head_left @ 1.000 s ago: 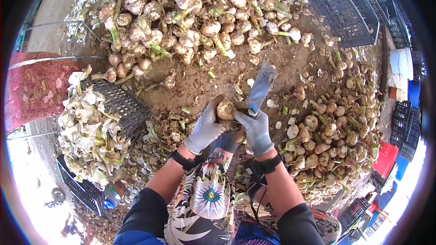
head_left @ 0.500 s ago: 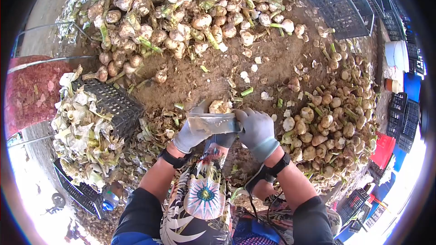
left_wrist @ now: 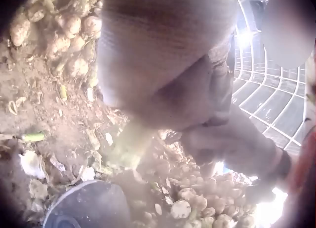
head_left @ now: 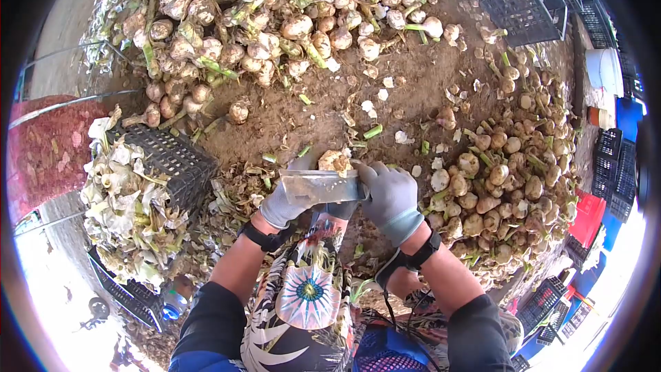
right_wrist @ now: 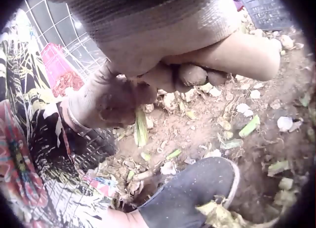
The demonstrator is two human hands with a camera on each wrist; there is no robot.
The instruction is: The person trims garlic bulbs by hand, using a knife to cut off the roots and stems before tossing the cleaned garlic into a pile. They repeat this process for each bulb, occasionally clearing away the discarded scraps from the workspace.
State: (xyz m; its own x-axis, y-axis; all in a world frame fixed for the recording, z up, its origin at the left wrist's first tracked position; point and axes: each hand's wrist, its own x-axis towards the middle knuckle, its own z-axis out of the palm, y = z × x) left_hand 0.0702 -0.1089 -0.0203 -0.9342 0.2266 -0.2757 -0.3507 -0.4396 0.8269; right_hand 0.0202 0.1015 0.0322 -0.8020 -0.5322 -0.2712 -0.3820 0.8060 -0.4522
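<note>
Both hands wear pale gloves and work close together over the lap. My left hand (head_left: 281, 205) holds a garlic bulb (head_left: 334, 162), whose pale brown side faces up in the head view. Below it, a green stem (right_wrist: 141, 128) hangs down in the right wrist view. My right hand (head_left: 391, 196) grips a broad-bladed knife (head_left: 313, 187). The blade lies flat-on and level across the near side of the bulb, covering part of the left hand. Its handle is hidden in the right fist.
A big heap of garlic (head_left: 261, 21) lies ahead, a smaller heap (head_left: 502, 179) to the right. At left stands a black crate (head_left: 182, 165) beside piled dry leaves (head_left: 131, 200). More black crates (head_left: 509, 0) stand at the back right. A dark shoe (right_wrist: 192, 188) rests among scraps.
The knife has swung from pointing up and away to lying leftward across the bulb's near side. Cut stem pieces and pale scraps now show on the soil ahead. The last half second shows little movement.
</note>
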